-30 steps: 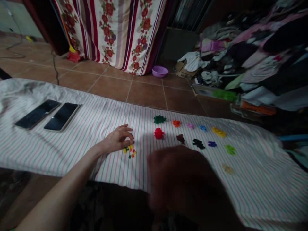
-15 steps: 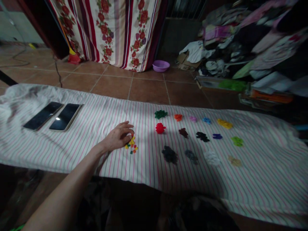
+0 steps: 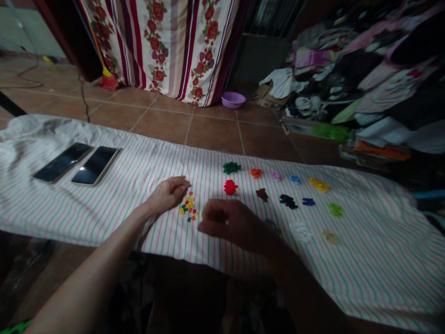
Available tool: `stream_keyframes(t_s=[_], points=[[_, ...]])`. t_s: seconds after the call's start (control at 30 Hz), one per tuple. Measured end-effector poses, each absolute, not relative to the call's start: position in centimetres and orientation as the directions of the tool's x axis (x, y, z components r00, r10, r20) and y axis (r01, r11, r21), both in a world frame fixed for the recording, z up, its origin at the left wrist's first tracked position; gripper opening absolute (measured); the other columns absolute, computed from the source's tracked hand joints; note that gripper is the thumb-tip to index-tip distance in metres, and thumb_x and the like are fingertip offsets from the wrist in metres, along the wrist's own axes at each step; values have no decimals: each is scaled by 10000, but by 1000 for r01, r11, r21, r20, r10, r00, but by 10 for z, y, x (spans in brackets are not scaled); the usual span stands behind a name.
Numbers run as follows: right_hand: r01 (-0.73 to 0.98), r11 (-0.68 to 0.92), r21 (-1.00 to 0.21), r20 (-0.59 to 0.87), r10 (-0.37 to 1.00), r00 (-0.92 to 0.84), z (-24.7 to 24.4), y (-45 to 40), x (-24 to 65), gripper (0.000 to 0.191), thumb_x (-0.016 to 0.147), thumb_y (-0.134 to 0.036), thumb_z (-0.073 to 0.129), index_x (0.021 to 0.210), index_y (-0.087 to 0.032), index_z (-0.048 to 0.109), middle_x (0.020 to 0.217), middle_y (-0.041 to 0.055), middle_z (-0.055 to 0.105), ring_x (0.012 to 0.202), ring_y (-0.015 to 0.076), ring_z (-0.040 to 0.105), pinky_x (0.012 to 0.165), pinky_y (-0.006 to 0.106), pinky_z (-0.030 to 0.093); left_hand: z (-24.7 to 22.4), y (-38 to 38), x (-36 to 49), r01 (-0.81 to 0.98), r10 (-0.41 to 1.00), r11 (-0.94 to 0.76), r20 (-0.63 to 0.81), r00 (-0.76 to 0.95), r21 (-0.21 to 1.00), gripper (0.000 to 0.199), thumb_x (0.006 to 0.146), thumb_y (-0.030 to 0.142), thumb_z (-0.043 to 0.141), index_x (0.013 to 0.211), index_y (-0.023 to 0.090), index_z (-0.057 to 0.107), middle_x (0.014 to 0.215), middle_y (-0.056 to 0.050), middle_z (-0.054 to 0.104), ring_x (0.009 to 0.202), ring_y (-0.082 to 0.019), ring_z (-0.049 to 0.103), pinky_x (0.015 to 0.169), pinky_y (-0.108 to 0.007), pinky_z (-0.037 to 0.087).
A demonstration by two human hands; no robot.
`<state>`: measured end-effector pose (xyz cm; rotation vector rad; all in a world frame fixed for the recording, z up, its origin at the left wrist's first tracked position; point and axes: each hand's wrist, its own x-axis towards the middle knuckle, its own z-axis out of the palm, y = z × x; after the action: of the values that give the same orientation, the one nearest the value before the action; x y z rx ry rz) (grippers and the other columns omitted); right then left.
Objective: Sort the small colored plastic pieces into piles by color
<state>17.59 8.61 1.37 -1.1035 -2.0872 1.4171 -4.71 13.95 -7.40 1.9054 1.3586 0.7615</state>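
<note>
My left hand (image 3: pixel 168 192) rests on the striped cloth with its fingers stretched out and nothing visible in them. Just to its right lies a loose mix of small colored pieces (image 3: pixel 189 206) in yellow, green, orange and red. On the other side of that mix, my right hand (image 3: pixel 231 222) hovers in shadow, thumb and fingers curled together in a pinch. Whatever it may hold is too dark to see. It hides the dark grey pile and covers part of a blue-grey pile (image 3: pixel 270 225). A red pile (image 3: pixel 230 187) sits just beyond it.
Sorted piles spread rightward, among them green (image 3: pixel 231 167), black (image 3: pixel 288 201), yellow (image 3: pixel 319 184), lime (image 3: pixel 334 209) and white (image 3: pixel 301 232). Two phones (image 3: pixel 95 165) lie at the left on the striped cloth (image 3: pixel 139 157). A purple basin (image 3: pixel 233 99) stands on the tiled floor behind.
My right hand has come into view from the lower right, over the dark grey pile. My left hand has drawn slightly left, off the mixed pieces, and its fingers have straightened.
</note>
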Motion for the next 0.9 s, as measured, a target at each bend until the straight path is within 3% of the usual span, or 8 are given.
stream_keyframes(t_s=[0.13, 0.27, 0.4, 0.67, 0.9], points=[[575, 279, -769, -44, 874, -484, -13, 96, 151, 304, 848, -325, 635, 611, -171, 525, 540, -61, 457, 523, 75, 420, 530, 234, 288, -75, 139, -49, 569, 960, -221, 74, 271, 792, 306, 864, 310, 424, 1018, 208, 667, 1177, -88, 676, 1247, -203, 541, 1069, -409, 428], [728, 459, -509, 114, 875, -471, -34, 103, 140, 138, 890, -205, 561, 760, -181, 599, 756, 5, 587, 707, 126, 527, 644, 251, 357, -77, 140, -49, 574, 959, -233, 89, 268, 785, 302, 863, 313, 425, 1009, 214, 669, 1160, -76, 685, 1222, -191, 561, 1061, -393, 437], [749, 551, -368, 74, 820, -568, -43, 106, 136, 107, 905, -195, 548, 860, -192, 645, 912, 46, 600, 838, 158, 554, 727, 269, 405, -75, 141, -48, 602, 953, -261, 102, 286, 755, 310, 859, 299, 420, 1011, 194, 669, 1158, -93, 683, 1220, -197, 561, 1056, -386, 441], [782, 570, -253, -47, 800, -598, -46, 104, 122, 106, 921, -177, 527, 951, -152, 626, 956, 89, 620, 899, 209, 583, 739, 315, 445, -73, 140, -48, 631, 937, -316, 131, 323, 709, 319, 860, 271, 397, 1008, 187, 667, 1136, -92, 685, 1215, -197, 562, 1053, -373, 443], [770, 556, -312, -12, 809, -588, -51, 108, 122, 97, 918, -166, 516, 877, -169, 603, 894, 67, 612, 849, 181, 576, 716, 289, 424, -72, 141, -46, 651, 924, -354, 143, 354, 671, 300, 876, 253, 392, 992, 216, 666, 1089, -56, 693, 1162, -192, 589, 1032, -363, 457]])
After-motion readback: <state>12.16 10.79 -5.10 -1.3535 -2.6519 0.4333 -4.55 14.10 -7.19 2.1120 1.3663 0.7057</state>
